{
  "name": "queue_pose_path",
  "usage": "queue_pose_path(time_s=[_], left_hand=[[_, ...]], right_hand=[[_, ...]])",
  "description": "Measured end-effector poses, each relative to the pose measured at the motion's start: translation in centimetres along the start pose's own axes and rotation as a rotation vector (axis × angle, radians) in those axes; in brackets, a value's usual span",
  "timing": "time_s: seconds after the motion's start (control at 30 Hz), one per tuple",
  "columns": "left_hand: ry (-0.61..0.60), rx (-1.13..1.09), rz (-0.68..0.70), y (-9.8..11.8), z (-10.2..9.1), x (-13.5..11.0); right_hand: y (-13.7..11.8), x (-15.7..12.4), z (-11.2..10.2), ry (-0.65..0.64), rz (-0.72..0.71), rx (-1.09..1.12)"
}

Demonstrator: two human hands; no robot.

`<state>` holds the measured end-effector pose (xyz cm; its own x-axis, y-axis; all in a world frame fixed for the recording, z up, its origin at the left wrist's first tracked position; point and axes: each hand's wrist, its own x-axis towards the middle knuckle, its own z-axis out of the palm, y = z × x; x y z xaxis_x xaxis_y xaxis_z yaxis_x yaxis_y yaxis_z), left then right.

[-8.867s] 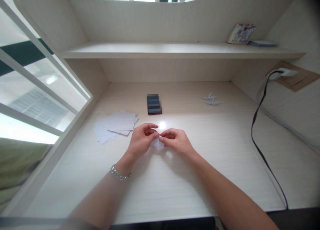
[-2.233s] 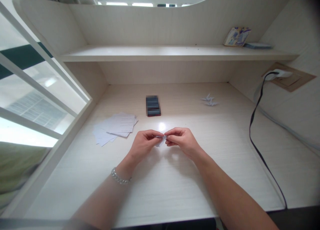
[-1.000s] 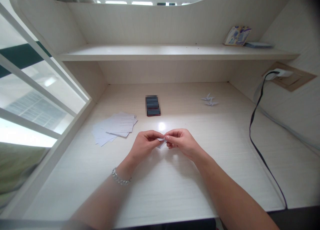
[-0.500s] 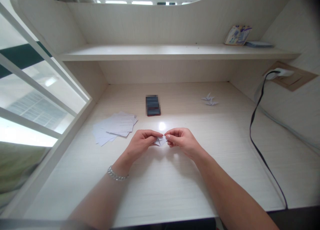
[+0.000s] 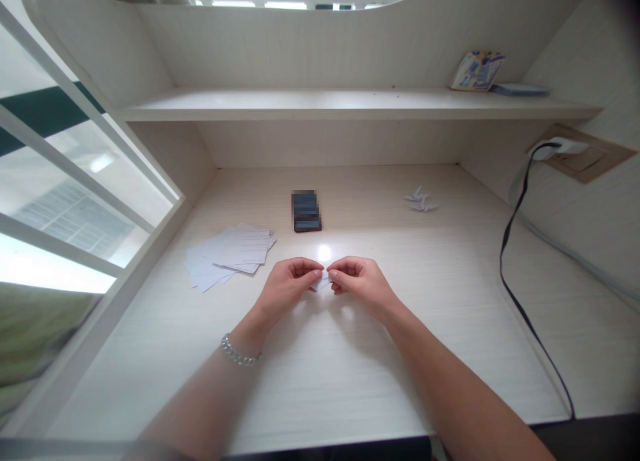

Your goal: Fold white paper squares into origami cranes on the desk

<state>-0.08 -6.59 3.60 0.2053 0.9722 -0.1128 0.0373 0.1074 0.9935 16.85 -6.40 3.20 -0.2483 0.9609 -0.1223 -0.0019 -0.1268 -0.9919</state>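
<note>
Between both hands is a small piece of folded white paper (image 5: 323,283), mostly covered by the fingers. My left hand (image 5: 293,279), with a silver chain bracelet (image 5: 240,351) at the wrist, pinches its left side between thumb and fingers. On the right side, my right hand (image 5: 360,279) pinches the paper in the same way. The two thumb tips are close together but apart. To the left lies a loose pile of white paper sheets (image 5: 235,251), the top one with faint lines. Small folded paper cranes (image 5: 423,199) sit at the back right.
A dark phone-like object (image 5: 307,212), pixelated, lies beyond my hands on the pale desk (image 5: 320,387). A black cable (image 5: 506,247) runs from the wall socket (image 5: 583,153) down over the right side. The shelf (image 5: 300,101) above holds a small printed packet (image 5: 477,71) and a flat bluish item (image 5: 520,89).
My left thumb has shifted up and right, nearer the right thumb, so less of the folded paper shows. The right hand stays nearly in place.
</note>
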Motion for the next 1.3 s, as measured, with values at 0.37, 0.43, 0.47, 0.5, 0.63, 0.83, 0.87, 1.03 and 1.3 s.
queue_pose_path(time_s=[0.37,0.43,0.47,0.5,0.63,0.83,0.87,1.03,1.3], left_hand=[[-0.064,-0.070,-0.023,0.1,-0.6,-0.1],[-0.050,-0.009,-0.005,0.1,-0.6,-0.1],[-0.047,0.014,0.001,0.2,-0.6,-0.1],[-0.045,0.031,0.006,0.3,-0.6,-0.1],[-0.016,0.018,0.008,0.5,-0.4,-0.1],[0.051,-0.129,-0.051,0.2,0.0,0.1],[0.048,-0.160,-0.064,0.1,0.1,0.1],[-0.010,-0.200,-0.072,0.0,0.2,0.0],[0.000,-0.142,0.001,-0.1,-0.1,0.0]], right_hand=[[-0.5,-0.2,0.3,-0.012,0.091,0.177],[-0.4,-0.2,0.4,-0.013,0.092,0.170],[-0.4,-0.2,0.4,-0.012,0.091,0.164],[-0.3,-0.2,0.4,-0.012,0.088,0.158],[-0.2,-0.2,0.5,0.014,0.069,0.135],[0.1,-0.2,0.9,0.084,0.032,0.089],[0.2,-0.2,0.9,0.096,0.020,0.078],[0.3,-0.1,1.0,0.125,-0.029,0.022],[0.1,-0.3,1.1,0.104,-0.045,0.015]])
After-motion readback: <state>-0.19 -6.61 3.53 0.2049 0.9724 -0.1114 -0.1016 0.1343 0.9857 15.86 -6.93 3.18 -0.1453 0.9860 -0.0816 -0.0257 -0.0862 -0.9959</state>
